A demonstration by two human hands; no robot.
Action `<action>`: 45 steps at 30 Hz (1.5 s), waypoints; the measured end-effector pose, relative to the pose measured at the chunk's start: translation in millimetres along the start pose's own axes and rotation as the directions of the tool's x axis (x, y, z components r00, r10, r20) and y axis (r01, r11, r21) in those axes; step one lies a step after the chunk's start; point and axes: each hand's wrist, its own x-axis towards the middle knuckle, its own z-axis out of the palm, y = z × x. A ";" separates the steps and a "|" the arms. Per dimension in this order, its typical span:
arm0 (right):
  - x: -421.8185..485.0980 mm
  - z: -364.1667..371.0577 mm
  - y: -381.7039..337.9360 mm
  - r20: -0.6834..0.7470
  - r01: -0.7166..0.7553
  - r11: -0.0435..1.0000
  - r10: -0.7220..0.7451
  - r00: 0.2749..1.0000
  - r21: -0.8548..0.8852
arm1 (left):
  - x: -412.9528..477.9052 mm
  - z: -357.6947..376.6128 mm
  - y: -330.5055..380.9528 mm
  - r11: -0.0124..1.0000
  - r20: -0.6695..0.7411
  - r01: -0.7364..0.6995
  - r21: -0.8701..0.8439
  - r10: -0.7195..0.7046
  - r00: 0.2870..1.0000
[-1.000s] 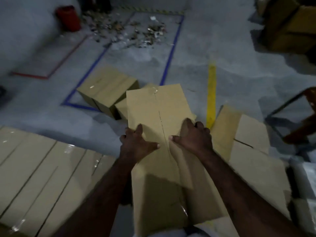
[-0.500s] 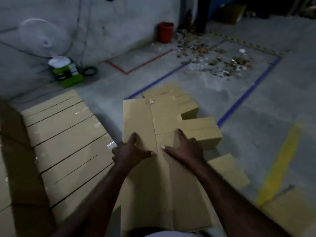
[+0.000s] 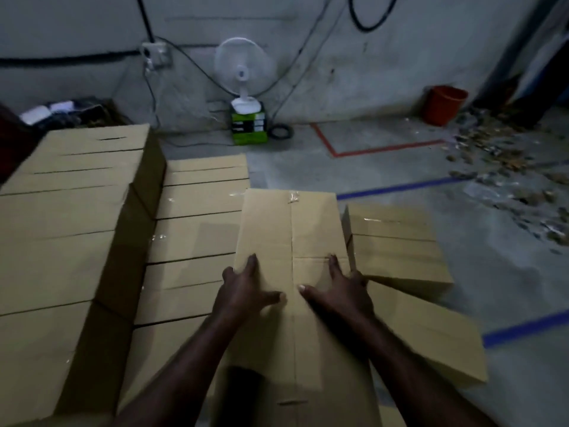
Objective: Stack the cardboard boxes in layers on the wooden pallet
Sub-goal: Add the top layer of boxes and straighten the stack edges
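**Step in hand: carrying one box to the stack.**

Far to the left of the left hand, a taller tier of tan cardboard boxes [image 3: 70,229] is standing one layer above its neighbour. Between that tier and the left hand, a lower layer of taped tan cardboard boxes [image 3: 197,238] is offering a flat top. The wooden pallet is not being shown and is judged to be hidden beneath these boxes.

The left hand [image 3: 243,291] is being applied to the left edge of the long tan cardboard box [image 3: 292,229]. The thumb is being laid inward across the top face, the forefinger is lying forward along the edge, and the other fingers are being folded over the side. The right hand [image 3: 341,291] is being applied in mirror fashion to the right edge. The long tan cardboard box is thus being clamped between both hands, lengthwise and pointing away from the body, just beside the lower layer.

To the right of the right hand, loose tan cardboard boxes [image 3: 397,245] are lying on the grey concrete floor [image 3: 492,272], not yet stacked.

**Next move (judgement).** The load is probably to be swung leftward over the lower layer. Its long side is to be aligned with the seams there, and it is to be set down flat. The left fingers are to be cleared from the side before the gap is closed.
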 end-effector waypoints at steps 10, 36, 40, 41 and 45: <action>77.6 -29.5 -75.7 0.011 0.144 0.972 -0.144 0.990 -0.184 | 67.2 -40.0 -1.4 0.979 -0.033 0.064 -0.192 -0.072 0.997; 480.8 -170.7 -197.9 0.347 0.583 0.773 -0.491 0.799 -0.249 | 370.3 -86.7 186.9 0.854 -0.242 0.399 -0.334 -0.487 0.839; 524.8 -191.1 -210.3 0.313 0.586 0.773 -0.510 0.801 -0.243 | 410.6 -96.0 215.6 0.856 -0.290 0.377 -0.354 -0.483 0.826; 536.4 -197.1 -215.3 0.306 0.591 0.769 -0.518 0.799 -0.244 | 421.7 -99.0 222.8 0.860 -0.303 0.373 -0.347 -0.480 0.824; 578.9 -217.2 -241.2 0.268 0.618 0.735 -0.558 0.785 -0.279 | 463.9 -115.5 242.8 0.869 -0.340 0.361 -0.339 -0.471 0.814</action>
